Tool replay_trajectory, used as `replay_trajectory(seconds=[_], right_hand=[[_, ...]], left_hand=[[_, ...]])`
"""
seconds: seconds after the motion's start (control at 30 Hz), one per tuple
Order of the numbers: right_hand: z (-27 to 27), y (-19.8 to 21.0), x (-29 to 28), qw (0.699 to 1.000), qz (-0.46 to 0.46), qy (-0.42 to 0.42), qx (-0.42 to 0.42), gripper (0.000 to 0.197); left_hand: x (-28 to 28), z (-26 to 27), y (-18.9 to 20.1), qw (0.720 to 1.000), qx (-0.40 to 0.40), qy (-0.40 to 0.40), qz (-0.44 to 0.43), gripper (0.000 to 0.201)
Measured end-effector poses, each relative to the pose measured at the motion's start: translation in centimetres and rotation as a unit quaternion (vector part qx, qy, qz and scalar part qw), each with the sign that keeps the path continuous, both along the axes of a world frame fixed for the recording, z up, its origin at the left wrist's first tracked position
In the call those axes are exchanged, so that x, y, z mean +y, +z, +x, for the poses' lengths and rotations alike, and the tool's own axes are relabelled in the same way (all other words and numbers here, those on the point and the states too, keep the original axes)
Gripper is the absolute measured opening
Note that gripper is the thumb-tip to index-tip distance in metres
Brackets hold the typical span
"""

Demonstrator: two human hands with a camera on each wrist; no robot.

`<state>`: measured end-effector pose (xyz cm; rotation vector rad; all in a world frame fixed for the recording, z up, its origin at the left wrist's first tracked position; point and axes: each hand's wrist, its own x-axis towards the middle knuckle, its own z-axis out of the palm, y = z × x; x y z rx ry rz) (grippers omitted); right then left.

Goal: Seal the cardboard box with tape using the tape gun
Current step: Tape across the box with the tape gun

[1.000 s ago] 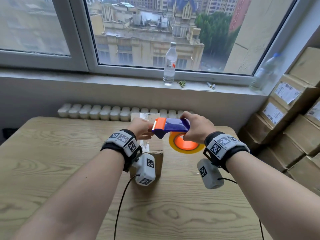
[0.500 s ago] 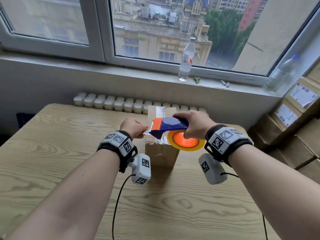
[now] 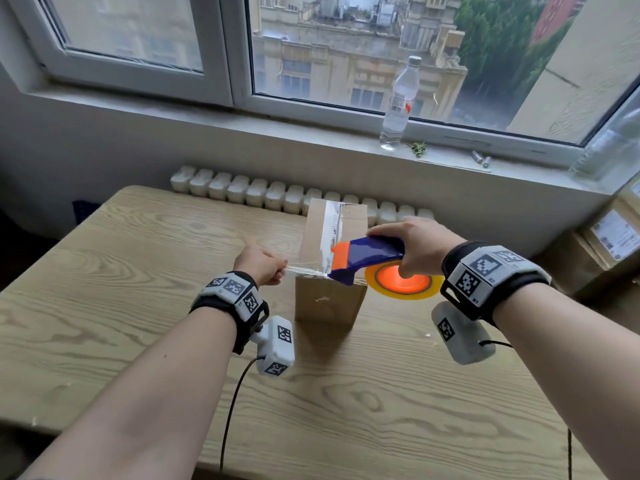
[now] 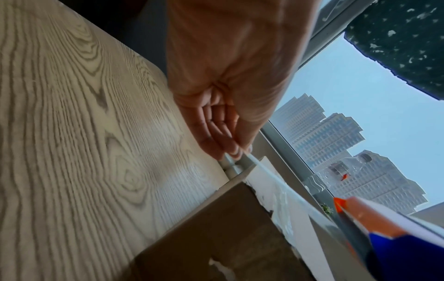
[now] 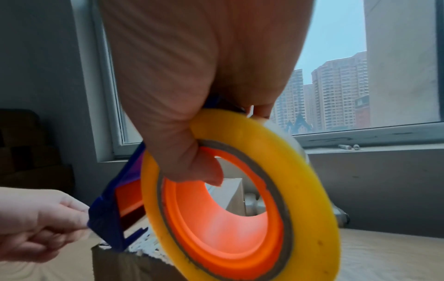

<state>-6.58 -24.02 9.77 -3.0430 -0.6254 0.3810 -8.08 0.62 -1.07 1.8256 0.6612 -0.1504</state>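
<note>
A brown cardboard box (image 3: 329,299) stands on the wooden table (image 3: 138,271), with an old strip of clear tape along its top seam. My right hand (image 3: 412,247) grips the blue and orange tape gun (image 3: 367,254) above the box's near top edge; its yellow tape roll (image 3: 403,285) hangs to the right. In the right wrist view my thumb sits inside the roll's orange core (image 5: 223,214). My left hand (image 3: 261,265), left of the box, pinches the free end of clear tape (image 3: 304,270), stretched taut from the gun's mouth. The left wrist view shows that tape (image 4: 271,182) running over the box corner (image 4: 240,214).
A radiator (image 3: 277,195) runs behind the table under the window sill. A clear plastic bottle (image 3: 398,102) stands on the sill. Stacked cardboard boxes (image 3: 602,244) fill the right side. Cables from the wrist cameras trail over the table's near part.
My left hand has drawn the tape end out to the left, away from the gun. The box top has come into view as the gun shifted right.
</note>
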Motion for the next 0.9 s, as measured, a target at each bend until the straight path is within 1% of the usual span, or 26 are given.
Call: replay_trajectory(seconds=[0.1,0.17,0.3,0.5,0.6,0.8,0.9], right_hand=[[0.3,-0.4,0.5,1.000,0.003,0.016,-0.009,0.082],[0.4,-0.5,0.8,1.000,0.004,0.021,-0.007,0.081],[0.4,-0.4,1.4,0.999,-0.004,0.036,-0.007,0.077],[0.7,-0.7,1.6,0.999,-0.010,0.041,-0.002,0.079],[0.8,-0.7,1.9,0.999,-0.008,0.043,-0.005,0.078],[1.0,-0.9,2.2,0.999,-0.021,0.049,-0.005,0.077],[1.0,-0.8,2.4,0.998,-0.022,0.051,-0.002,0.075]], left_hand=[[-0.2,0.0,-0.5,0.999,-0.027,0.022,0.014,0.026],[0.0,-0.2,-0.6,0.999,-0.035,0.030,0.026,0.028],[0.0,-0.5,-0.7,0.998,-0.036,0.027,0.043,0.032],[0.1,-0.2,-1.1,0.997,-0.024,0.030,0.065,0.036],[0.1,-0.1,-1.0,0.996,-0.012,0.022,0.090,0.037],[0.0,0.2,-1.0,0.994,-0.006,0.007,0.109,0.034],[-0.1,0.1,-1.5,0.993,-0.004,0.000,0.120,0.040]])
